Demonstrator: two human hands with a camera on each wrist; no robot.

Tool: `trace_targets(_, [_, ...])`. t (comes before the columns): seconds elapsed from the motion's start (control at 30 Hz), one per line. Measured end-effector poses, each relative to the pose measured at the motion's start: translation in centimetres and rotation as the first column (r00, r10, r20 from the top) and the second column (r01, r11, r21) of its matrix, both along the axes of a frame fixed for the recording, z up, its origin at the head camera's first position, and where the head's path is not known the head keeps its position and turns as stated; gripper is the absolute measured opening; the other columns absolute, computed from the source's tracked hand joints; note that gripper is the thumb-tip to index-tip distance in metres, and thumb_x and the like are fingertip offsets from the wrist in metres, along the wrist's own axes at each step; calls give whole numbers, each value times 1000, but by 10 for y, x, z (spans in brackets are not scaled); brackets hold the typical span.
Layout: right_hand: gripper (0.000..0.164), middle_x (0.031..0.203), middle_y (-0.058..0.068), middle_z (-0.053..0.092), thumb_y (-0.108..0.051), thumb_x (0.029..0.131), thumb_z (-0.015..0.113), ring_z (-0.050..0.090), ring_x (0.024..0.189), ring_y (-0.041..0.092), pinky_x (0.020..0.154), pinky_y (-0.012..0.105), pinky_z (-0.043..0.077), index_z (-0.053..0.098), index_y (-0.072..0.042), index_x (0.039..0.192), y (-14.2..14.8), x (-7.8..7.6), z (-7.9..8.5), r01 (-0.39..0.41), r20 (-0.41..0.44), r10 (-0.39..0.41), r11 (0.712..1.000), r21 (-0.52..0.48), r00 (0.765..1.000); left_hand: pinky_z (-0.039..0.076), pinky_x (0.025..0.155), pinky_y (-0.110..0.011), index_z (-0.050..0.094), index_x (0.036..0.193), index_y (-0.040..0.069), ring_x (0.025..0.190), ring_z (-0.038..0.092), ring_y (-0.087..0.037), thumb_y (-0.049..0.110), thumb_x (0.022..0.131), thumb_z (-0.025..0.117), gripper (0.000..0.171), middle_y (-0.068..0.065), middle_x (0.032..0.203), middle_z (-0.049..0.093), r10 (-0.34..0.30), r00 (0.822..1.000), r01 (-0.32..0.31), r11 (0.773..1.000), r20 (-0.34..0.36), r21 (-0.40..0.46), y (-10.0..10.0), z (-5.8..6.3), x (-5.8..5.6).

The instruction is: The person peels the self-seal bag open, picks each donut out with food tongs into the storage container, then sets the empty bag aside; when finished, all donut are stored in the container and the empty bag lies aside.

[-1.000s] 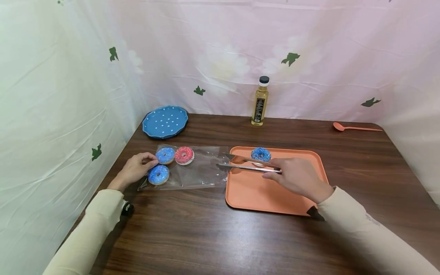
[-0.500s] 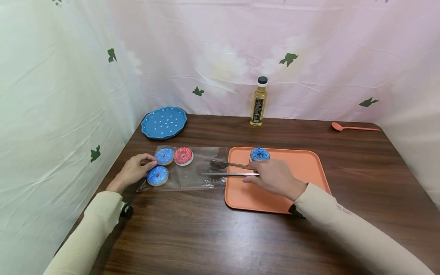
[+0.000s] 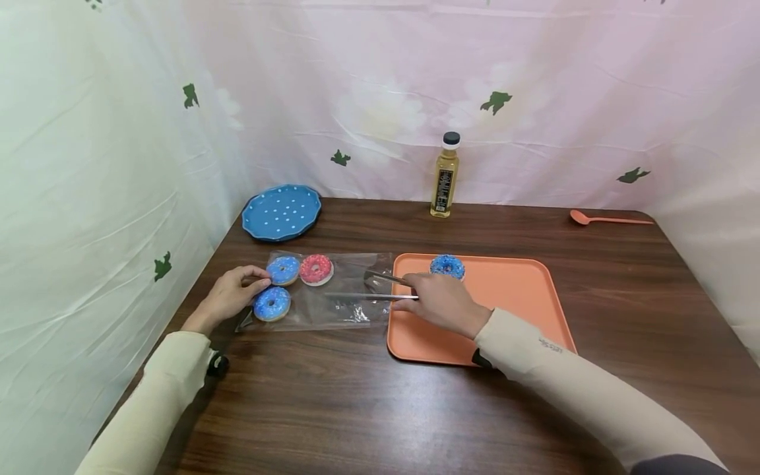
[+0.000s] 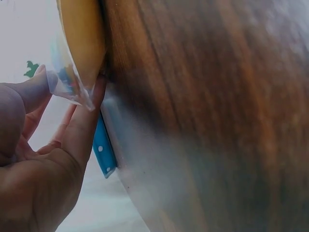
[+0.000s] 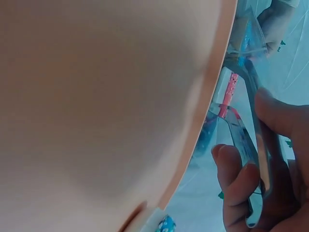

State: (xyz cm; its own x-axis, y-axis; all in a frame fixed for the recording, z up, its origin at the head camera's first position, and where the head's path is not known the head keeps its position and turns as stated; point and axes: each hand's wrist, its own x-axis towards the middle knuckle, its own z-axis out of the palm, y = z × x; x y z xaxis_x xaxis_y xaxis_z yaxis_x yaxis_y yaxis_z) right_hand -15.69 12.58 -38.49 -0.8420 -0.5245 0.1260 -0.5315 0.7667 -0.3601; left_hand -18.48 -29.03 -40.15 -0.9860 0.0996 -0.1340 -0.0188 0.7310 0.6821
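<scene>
A clear plastic bag (image 3: 341,310) lies flat on the table, holding two blue sprinkled donuts (image 3: 280,278) (image 3: 261,305) and a red sprinkled donut (image 3: 308,274). At the bag's left end my left hand (image 3: 228,295) pinches its film between thumb and fingers, close beside the blue donuts. My right hand (image 3: 444,302) grips metal tongs (image 5: 256,104) whose arms stand apart. The tongs' ends overlap the bag's right end and point toward the red donut. A darker blue donut (image 3: 437,265) sits on the orange tray (image 3: 493,330), near its back edge.
A blue polka-dot plate (image 3: 282,212) stands at the back left. At the back wall is a bottle of yellow liquid (image 3: 443,181) with a black cap. An orange spoon (image 3: 617,220) lies at the back right. Patterned cloth hangs behind and left.
My right hand has moved left with the tongs, bringing their ends farther over the bag. The left hand keeps its place at the bag's left end.
</scene>
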Motion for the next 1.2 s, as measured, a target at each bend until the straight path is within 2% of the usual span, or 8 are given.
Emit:
trace_targets(0.17, [41,73,-7,58,-44,93,72,53,57,5,47,27,43,68,-5,108,-8,-2,0,-9,-14,9,1000,-15,1000,59,78,-40,65,124,2,111,62,-36,26,105,58,32,-24,131,58,-1,1000,1,1000,0,13,-1,-1,0])
trace_targets(0.37, [35,69,-5,54,-42,93,72,50,52,7,45,26,41,63,-9,93,-20,-5,2,-6,-13,6,1000,24,1000,59,77,-40,66,122,1,111,62,-37,24,105,57,30,-24,130,59,3,1000,-3,1000,-15,16,-2,-2,0])
trace_targets(0.6, [44,68,-4,53,-47,93,69,51,51,8,42,26,40,67,-4,103,-32,-12,-1,28,-22,-27,997,69,999,59,79,-41,65,123,0,116,60,-39,22,105,56,29,-24,133,57,0,1000,0,999,-7,40,-1,-2,0])
trace_targets(0.8, [41,59,-4,47,-48,94,68,48,47,9,38,27,37,67,-7,96,-37,-13,1,33,-52,-29,996,82,998,59,79,-41,66,122,1,116,60,-39,21,105,57,28,-24,135,55,2,1000,-2,999,-4,32,-1,-2,1])
trace_targets(1.0, [39,57,-1,43,-44,94,70,39,44,10,41,26,25,58,-10,80,-29,-11,3,18,-63,-15,999,45,998,59,78,-38,66,121,2,113,62,-37,23,105,57,28,-23,131,58,12,1000,-13,1000,6,14,0,-2,0])
trace_targets(1.03, [38,58,-1,46,-43,94,70,40,44,10,42,25,26,59,-10,80,-26,-10,3,12,-66,-10,999,34,998,59,78,-38,66,121,2,113,62,-36,23,105,58,28,-23,130,58,16,1000,-16,1000,7,13,0,-2,0])
trace_targets(1.2, [35,71,-2,63,-41,92,73,52,53,7,43,25,38,70,-7,101,-7,0,9,6,-68,-7,1000,-4,998,59,77,-38,66,121,1,111,63,-35,23,105,58,28,-23,127,61,15,1000,-15,1000,8,20,1,-1,1])
